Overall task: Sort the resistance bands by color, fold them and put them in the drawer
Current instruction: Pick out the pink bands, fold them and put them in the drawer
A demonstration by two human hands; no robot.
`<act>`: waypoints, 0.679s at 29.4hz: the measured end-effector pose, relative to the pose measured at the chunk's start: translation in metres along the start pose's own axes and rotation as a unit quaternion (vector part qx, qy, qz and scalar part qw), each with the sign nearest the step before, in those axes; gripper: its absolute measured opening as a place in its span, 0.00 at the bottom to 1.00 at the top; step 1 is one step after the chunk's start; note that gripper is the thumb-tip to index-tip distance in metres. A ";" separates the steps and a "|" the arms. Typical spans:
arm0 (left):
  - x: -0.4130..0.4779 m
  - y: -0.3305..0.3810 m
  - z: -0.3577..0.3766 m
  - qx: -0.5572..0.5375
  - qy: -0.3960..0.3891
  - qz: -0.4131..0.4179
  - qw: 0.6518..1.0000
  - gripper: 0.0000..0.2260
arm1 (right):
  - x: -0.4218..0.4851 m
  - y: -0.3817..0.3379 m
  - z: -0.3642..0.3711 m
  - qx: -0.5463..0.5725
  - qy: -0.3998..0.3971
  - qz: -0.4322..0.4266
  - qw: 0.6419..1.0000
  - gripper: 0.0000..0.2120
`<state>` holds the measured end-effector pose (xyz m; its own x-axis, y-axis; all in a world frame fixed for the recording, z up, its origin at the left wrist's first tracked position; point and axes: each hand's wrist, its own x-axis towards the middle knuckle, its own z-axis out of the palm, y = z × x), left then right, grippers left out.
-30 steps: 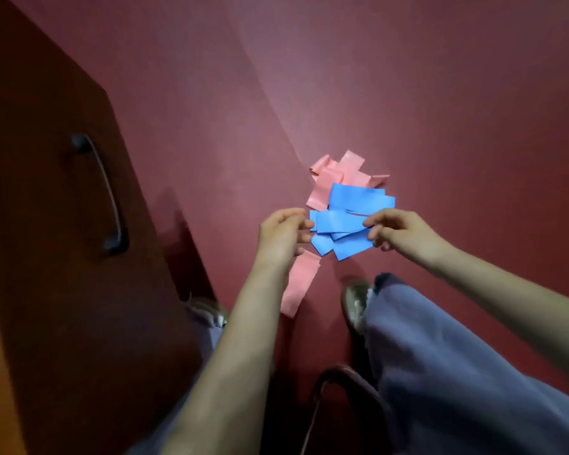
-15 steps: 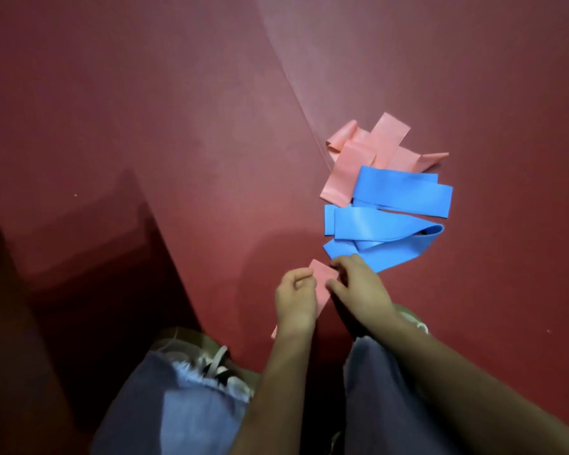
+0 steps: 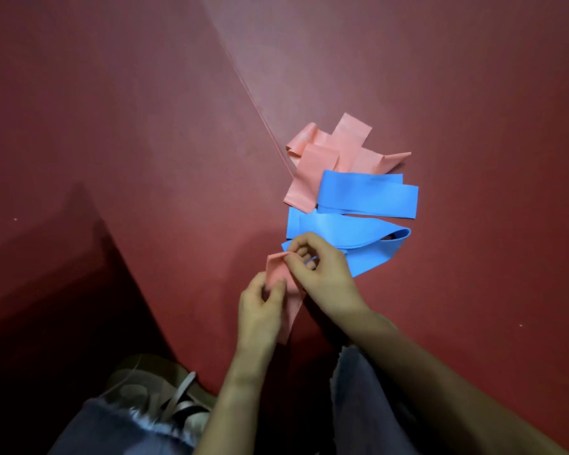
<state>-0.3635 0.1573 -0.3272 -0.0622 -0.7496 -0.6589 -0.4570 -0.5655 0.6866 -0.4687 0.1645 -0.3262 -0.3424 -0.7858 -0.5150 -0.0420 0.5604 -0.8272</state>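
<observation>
The work is at an early step, as I judge it. Both hands hold one pink band (image 3: 278,274) low over the red floor (image 3: 145,142). The left hand (image 3: 260,310) has its grip closed on the middle part of this band, thumb on top. The right hand (image 3: 322,274) pinches the upper end of it between thumb and finger, and this end is turned over a little, so it seems the first fold is being made. The lower end of the band hangs down between the two wrists.

The other bands lie on the floor just beyond the hands, in one loose heap. The blue bands (image 3: 358,205) are in the near part of the heap and the other pink bands (image 3: 329,149) in the far part; one pink strip goes under the edge of a blue one, so the two colours touch and overlap. They are roughly grouped, but I would not call them sorted. None of them looks folded: they lie flat or in open loops, and one blue band stands open at its right end.

The drawer is not in view, so I cannot tell if it is open or if something is already inside. What remains, as far as I can see: to finish this fold, to fold every band in the heap, to keep pink apart from blue, and to put all of them in the drawer.
</observation>
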 end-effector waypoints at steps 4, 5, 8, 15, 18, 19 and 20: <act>0.013 0.030 0.007 -0.070 0.028 0.043 0.996 0.09 | 0.018 -0.023 -0.004 0.031 0.028 -0.045 0.998 0.09; 0.016 0.039 0.009 -0.075 0.031 0.056 0.995 0.10 | 0.023 -0.027 -0.006 0.030 0.037 -0.059 0.997 0.07; 0.021 0.055 0.010 -0.090 0.054 0.087 0.991 0.16 | 0.045 -0.038 -0.018 0.067 0.066 -0.062 0.994 0.08; 0.025 0.068 0.005 -0.118 0.121 0.107 0.980 0.16 | 0.101 -0.016 -0.056 -0.415 -0.012 -0.178 0.892 0.19; 0.030 0.062 0.001 -0.133 0.177 0.079 0.972 0.16 | 0.106 -0.020 -0.051 -0.562 -0.075 -0.219 0.794 0.25; 0.031 0.060 0.000 -0.140 0.184 0.074 0.970 0.16 | 0.106 -0.020 -0.048 -0.590 -0.081 -0.217 0.774 0.27; 0.032 0.059 0.000 -0.144 0.187 0.070 0.969 0.16 | 0.106 -0.020 -0.044 -0.606 -0.073 -0.219 0.761 0.28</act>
<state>-0.3924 0.1005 -0.3078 0.2449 -0.8676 -0.4328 -0.1968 -0.4816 0.8540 -0.5458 0.0818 -0.3546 0.0583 -0.9379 -0.3419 -0.9875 -0.0041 -0.1573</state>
